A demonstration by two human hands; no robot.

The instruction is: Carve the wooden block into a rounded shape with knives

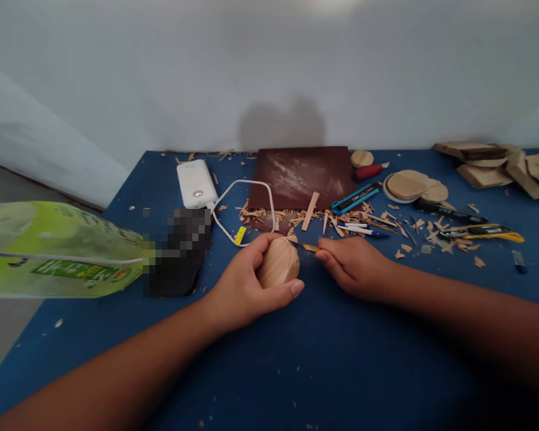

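Observation:
My left hand (247, 281) is closed around a round wooden disc (278, 262), thumb along its near edge and fingers on the far side. Pale grain stripes run across the disc's face. In my right hand (357, 263) is a small knife (306, 246) with a thin dark blade and a yellowish part by the fingers. Its tip meets the upper right rim of the disc. Most of the knife's handle is hidden inside the fist. Wood shavings (291, 224) lie just beyond both hands on the blue table (296, 359).
Behind the hands lies a brown sandpaper sheet (300, 176). To the right are a blue cutter (357, 197), a red-handled tool (371, 172), pens (363, 230), a yellow cutter (485, 232), wooden discs (406, 184) and wood blocks (507, 164). Leftward: a power bank (196, 182), phone (175, 263) and green bottle (72, 251).

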